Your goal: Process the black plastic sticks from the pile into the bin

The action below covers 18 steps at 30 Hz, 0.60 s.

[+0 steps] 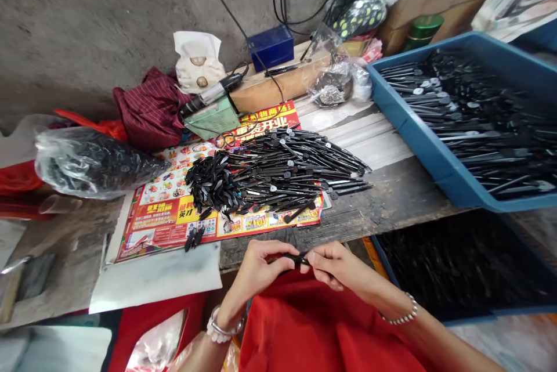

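Observation:
At the table's front edge, my left hand pinches one end of a slim, glossy black piece. My right hand grips its other end with closed fingers, so both hands meet on it. Much of the piece is hidden by the fingers, and its exact kind is unclear. Just beyond my hands lies a pile of long thin black rods, some with small round discs at their ends. Against its left side is a heap of short black leaf-shaped pieces. Two or three such pieces lie apart near the front.
Red and yellow printed flyers lie under the piles. A blue bin of black rods stands right, with another dark-filled bin below. Left are a plastic bag and maroon cloth; a blue box stands by the wall.

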Motion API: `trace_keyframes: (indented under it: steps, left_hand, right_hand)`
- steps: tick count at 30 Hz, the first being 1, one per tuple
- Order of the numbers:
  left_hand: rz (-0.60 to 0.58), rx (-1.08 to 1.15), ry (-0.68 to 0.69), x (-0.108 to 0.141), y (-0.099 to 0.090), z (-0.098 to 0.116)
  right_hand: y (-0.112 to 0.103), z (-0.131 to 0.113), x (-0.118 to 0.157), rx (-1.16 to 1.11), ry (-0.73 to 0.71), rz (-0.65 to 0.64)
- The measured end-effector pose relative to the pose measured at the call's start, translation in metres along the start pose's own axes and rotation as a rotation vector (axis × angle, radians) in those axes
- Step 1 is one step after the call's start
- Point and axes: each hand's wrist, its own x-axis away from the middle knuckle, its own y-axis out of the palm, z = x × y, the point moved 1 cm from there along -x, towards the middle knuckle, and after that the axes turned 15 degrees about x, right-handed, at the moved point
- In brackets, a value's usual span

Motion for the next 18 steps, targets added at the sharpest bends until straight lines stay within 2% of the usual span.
trace_keyframes:
  steps: [5, 11, 18]
  left_hand:
    - [0.033, -0.071, 0.091, 0.0028, 0.0001, -0.0005]
    - [0.001, -0.125, 0.185, 0.0027, 0.0013, -0.0026]
    - [0.008, -0.132, 0.301, 0.0034, 0.0034, -0.0069]
  right_hand:
    - [0.0, -0.0034, 0.0025, 0.056, 0.001, 0.051]
    - [0.0007, -0.0027, 0.0033, 0.086, 0.012, 0.057]
    - [0.0027, 0.0003, 0.0053, 0.269, -0.082, 0.151]
